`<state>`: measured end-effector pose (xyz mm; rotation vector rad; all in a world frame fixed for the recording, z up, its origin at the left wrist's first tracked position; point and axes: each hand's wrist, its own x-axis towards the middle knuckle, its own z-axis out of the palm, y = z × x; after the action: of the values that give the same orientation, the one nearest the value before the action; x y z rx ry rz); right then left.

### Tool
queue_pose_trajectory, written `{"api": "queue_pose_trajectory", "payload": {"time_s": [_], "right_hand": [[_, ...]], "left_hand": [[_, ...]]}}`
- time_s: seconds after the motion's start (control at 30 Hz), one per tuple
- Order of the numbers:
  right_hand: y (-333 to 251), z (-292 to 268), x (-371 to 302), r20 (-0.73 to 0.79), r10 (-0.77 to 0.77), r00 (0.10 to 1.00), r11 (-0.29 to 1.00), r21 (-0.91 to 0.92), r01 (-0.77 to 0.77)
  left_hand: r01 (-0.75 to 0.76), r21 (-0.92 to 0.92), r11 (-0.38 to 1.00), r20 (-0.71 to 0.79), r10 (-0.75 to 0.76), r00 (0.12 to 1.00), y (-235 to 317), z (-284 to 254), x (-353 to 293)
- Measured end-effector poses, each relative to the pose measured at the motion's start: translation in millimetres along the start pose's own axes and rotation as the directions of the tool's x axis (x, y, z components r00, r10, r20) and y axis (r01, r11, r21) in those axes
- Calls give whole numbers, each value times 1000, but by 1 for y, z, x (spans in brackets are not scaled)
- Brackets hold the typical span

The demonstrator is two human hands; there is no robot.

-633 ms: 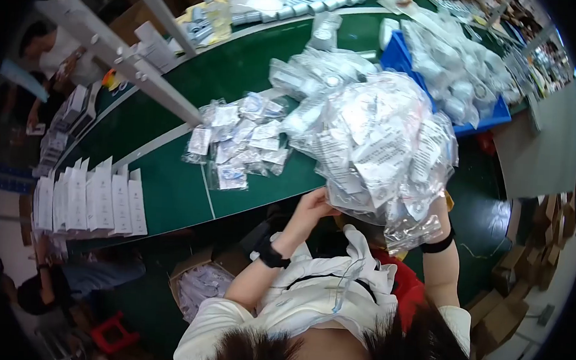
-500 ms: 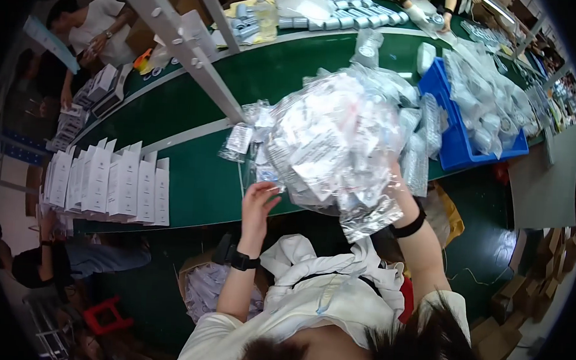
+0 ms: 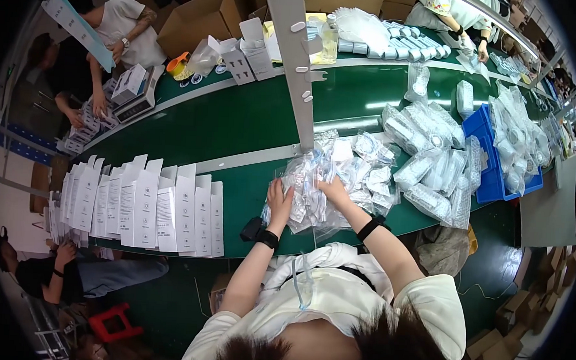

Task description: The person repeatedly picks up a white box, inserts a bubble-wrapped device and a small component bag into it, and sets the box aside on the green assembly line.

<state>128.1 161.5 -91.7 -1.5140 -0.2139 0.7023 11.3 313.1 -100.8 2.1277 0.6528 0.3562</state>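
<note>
A loose heap of small clear plastic packets (image 3: 365, 177) with white and silvery contents lies on the green table in front of me. At the heap's left side is my left hand (image 3: 279, 203), its fingers apart and resting against the packets. My right hand (image 3: 335, 191) reaches into the middle of the heap from the right. Its fingers are bent around some packets, with the tips partly hidden among them. Just right of the heap lie several bubble-wrapped items (image 3: 432, 171), some stacked on one another.
White open-topped boxes (image 3: 140, 205) stand in a row at left. A blue bin (image 3: 490, 168) with bubble-wrapped items sits at right. A metal post (image 3: 292, 69) rises behind the heap. Across the table are a clear bottle (image 3: 329, 39) and co-workers' hands.
The big bulging mass of packets, raised at my right arm before, now lies lower and spread on the table. Both hands have come in against the packets. The view has shifted left.
</note>
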Motion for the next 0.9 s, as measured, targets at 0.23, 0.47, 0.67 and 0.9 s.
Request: {"api": "queue_pose_trajectory", "payload": {"time_s": [0.23, 0.47, 0.67, 0.9], "right_hand": [[-26, -37, 5, 104, 69, 992, 831, -557, 0], [-96, -52, -26, 166, -166, 972, 500, -835, 229], [-131, -61, -35, 125, -293, 948, 490, -832, 261], [-142, -57, -41, 73, -486, 871, 738, -498, 454]], "left_hand": [[-77, 306, 949, -36, 93, 995, 39, -27, 0], [27, 587, 809, -401, 262, 878, 97, -199, -12], [254, 714, 652, -517, 247, 820, 83, -272, -11], [494, 794, 355, -587, 233, 775, 65, -321, 7]]}}
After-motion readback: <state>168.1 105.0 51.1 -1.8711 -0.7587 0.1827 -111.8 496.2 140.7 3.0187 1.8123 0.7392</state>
